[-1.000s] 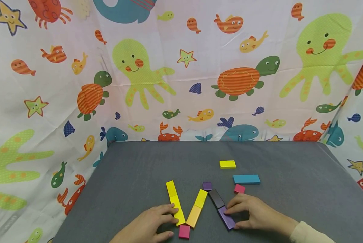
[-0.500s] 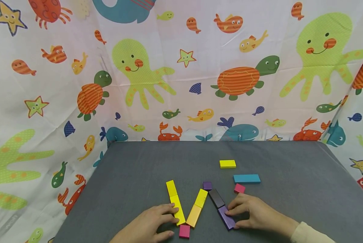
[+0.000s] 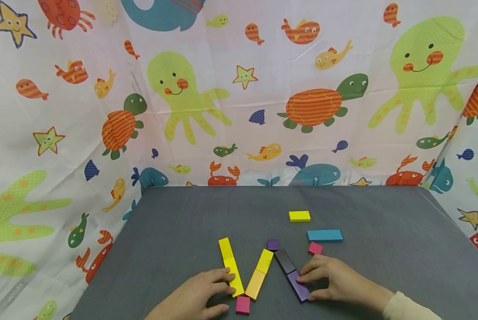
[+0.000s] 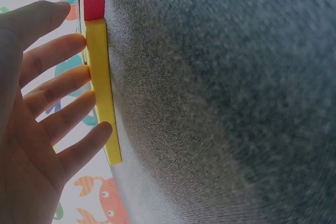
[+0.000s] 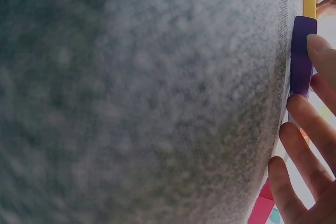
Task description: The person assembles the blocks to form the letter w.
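Note:
My left hand lies beside a long yellow block, fingertips touching it and the thumb held apart. In the left wrist view the left hand's fingers are spread along that block. This block leads down from a shorter yellow block to a red-pink cube. A light-orange block and another yellow block make the second slanted row. My right hand rests its index finger and thumb against a purple block. End to end with it lies a black block, topped by a purple cube.
Behind the right hand are a second red-pink cube, a blue block and a yellow block. A grey cloth covers the table. A printed sea-animal curtain hangs at the back and sides.

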{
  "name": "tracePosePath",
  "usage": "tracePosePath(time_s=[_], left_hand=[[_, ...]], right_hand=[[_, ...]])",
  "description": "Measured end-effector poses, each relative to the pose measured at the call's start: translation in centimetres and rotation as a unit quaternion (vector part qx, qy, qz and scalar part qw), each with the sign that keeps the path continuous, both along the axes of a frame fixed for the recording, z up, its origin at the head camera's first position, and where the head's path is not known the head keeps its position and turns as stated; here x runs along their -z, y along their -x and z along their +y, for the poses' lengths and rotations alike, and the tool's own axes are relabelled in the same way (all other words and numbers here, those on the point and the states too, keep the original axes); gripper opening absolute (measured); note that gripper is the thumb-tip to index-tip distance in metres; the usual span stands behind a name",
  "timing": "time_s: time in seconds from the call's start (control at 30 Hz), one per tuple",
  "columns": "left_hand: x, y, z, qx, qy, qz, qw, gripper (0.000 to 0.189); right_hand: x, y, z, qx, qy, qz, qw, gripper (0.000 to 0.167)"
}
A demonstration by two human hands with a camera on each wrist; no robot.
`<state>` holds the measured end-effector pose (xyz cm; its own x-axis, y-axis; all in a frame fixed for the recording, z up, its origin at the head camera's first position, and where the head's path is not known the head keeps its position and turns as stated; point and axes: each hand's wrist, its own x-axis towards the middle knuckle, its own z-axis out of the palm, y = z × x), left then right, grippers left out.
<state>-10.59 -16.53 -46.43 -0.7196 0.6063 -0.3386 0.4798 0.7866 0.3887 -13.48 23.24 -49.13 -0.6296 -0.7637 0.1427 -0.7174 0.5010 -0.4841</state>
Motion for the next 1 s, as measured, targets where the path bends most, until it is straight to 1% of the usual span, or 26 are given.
tracePosePath(time_s=[0.17,0.27,0.43,0.5,0.57,0.67,0.77,1.0], left_hand=[[0.0,0.1,0.1,-0.007,0.004,-0.004,1.0000,0.035],[0.2,0.2,0.2,-0.008,0.007,-0.006,0.9999,0.034],[0.2,0.2,0.1,-0.001,0.003,-0.004,1.0000,0.033],[0.2,0.2,0.1,0.003,0.001,-0.002,1.0000,0.034],[0.2,0.2,0.1,0.004,-0.002,-0.003,1.0000,0.034],[0.1,0.2,0.1,0.002,-0.003,-0.006,1.0000,0.035],[0.1,0.2,0.1,-0.001,-0.004,-0.008,1.0000,0.035],[0.1,0.2,0.1,-0.003,-0.002,-0.009,1.0000,0.034]], right_hand=[[0.2,0.1,0.1,-0.002,0.005,0.008,1.0000,0.034],[0.3,0.2,0.1,-0.001,0.008,0.006,0.9999,0.035],[0.2,0.2,0.1,0.008,0.023,-0.014,0.9996,0.038],[0.1,0.2,0.2,0.015,0.033,-0.014,0.9992,0.039],[0.0,0.3,0.3,0.021,0.042,-0.006,0.9989,0.041],[-0.2,0.5,0.6,0.043,0.043,0.011,0.9981,0.042],[-0.4,0.8,1.0,0.075,0.047,0.019,0.9959,0.043],[-0.4,1.7,2.0,0.135,0.092,0.048,0.9853,0.045]])
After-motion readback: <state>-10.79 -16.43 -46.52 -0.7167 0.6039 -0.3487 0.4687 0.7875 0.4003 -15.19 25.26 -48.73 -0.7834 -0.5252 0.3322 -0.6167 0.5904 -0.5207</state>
